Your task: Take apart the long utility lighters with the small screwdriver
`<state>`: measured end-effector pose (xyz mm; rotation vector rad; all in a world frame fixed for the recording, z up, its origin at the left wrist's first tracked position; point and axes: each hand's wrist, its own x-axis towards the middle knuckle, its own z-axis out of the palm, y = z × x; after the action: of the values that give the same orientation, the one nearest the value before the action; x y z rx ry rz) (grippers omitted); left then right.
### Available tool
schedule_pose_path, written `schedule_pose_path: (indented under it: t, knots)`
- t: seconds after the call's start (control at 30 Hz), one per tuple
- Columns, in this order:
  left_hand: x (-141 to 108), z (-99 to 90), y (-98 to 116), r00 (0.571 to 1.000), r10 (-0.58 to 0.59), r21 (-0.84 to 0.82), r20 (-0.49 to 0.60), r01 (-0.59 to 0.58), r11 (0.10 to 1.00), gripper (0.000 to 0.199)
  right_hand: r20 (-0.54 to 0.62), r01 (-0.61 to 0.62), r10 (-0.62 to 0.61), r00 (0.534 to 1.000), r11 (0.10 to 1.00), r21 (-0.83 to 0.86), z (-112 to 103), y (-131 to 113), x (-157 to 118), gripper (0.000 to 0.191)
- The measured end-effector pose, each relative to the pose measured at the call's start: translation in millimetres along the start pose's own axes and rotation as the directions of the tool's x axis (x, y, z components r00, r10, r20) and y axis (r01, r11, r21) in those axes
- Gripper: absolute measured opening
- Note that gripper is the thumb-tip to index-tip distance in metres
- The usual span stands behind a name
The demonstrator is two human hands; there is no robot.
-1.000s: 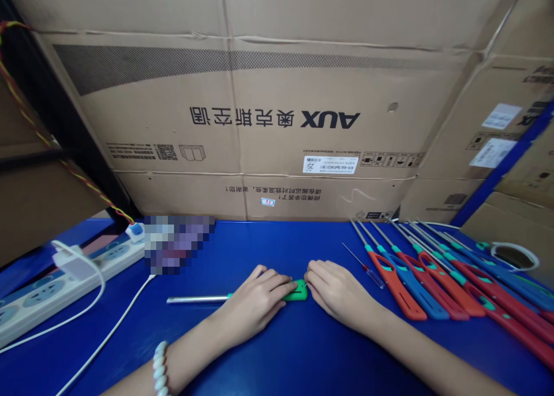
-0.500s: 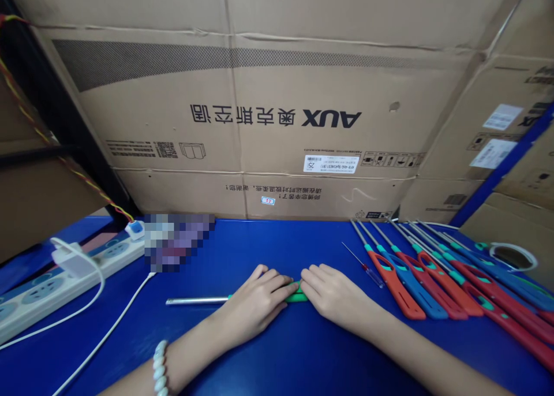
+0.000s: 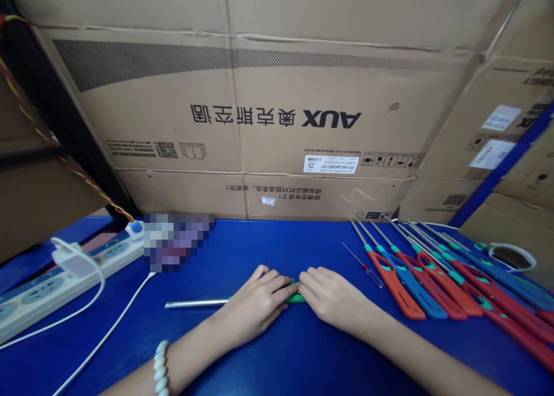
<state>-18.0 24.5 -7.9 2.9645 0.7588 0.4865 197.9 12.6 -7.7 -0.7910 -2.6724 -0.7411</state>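
A green long-reach lighter [image 3: 296,298] lies across the blue table in front of me, its silver tube pointing left. My left hand [image 3: 265,301] is closed over the front of its handle, just behind the tube. At the other end of the handle my right hand [image 3: 326,294] is closed, fingers curled down against it. Between the two hands only a short stretch of green shows; the rest of the handle is hidden under them.
Several red, blue and orange lighters [image 3: 415,292] lie side by side on the right, with a small screwdriver [image 3: 367,269] beside them. A white power strip [image 3: 78,280] with cables runs along the left. Cardboard [image 3: 268,84] walls the back; a tape roll [image 3: 513,257] sits far right.
My right hand has shifted very slightly left on the handle. My left hand and the lighter have stayed almost in place.
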Motion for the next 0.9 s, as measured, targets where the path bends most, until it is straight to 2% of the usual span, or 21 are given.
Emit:
schedule_pose_path:
  t: [0.33,0.6,0.77,0.9]
  knots:
    - [1,-0.3,-1,1.000,0.005,-0.002,0.000,-0.005,1.000,0.033,-0.089,-0.058,0.063,0.994,0.997,0.057,10,-2,-3,0.025]
    - [1,-2.4,0,0.999,0.024,-0.006,-0.035,-0.025,1.000,0.031,-0.016,-0.128,0.133,0.991,0.975,0.181,8,0,-6,0.021]
    - [1,-2.1,0,1.000,0.013,-0.005,-0.010,-0.013,1.000,0.029,-0.015,-0.138,0.144,0.989,0.968,0.208,8,1,-6,0.023]
    - [0,-1.4,-1,1.000,0.015,-0.014,-0.010,-0.015,1.000,0.031,0.021,-0.201,0.204,0.979,0.930,0.306,5,5,-4,0.025]
